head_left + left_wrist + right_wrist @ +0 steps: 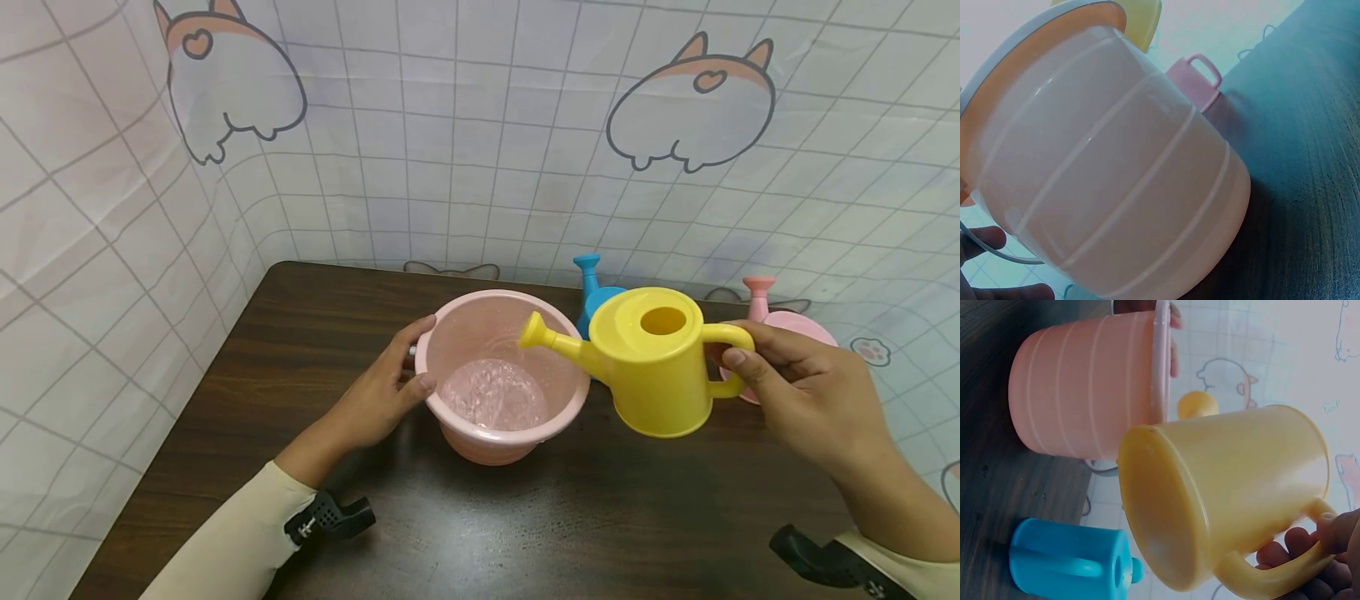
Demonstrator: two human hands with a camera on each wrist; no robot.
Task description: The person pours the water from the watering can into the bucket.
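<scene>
A pink bucket [457,333] [1116,175] [1079,394] with water in it stands on the dark wooden table [315,333]. My left hand [382,383] grips its left rim, thumb and fingers curled on the edge. My right hand [795,383] holds a yellow watering can [660,367] [1222,494] by its handle, lifted above the table just right of the bucket. Its spout [543,335] reaches over the bucket's rim, and the can sits nearly level.
A blue watering can [592,287] [1066,565] stands behind the yellow one. A pink watering can [780,321] [1197,78] sits at the back right. A tiled cloth with cartoon animals walls the table at the back and left.
</scene>
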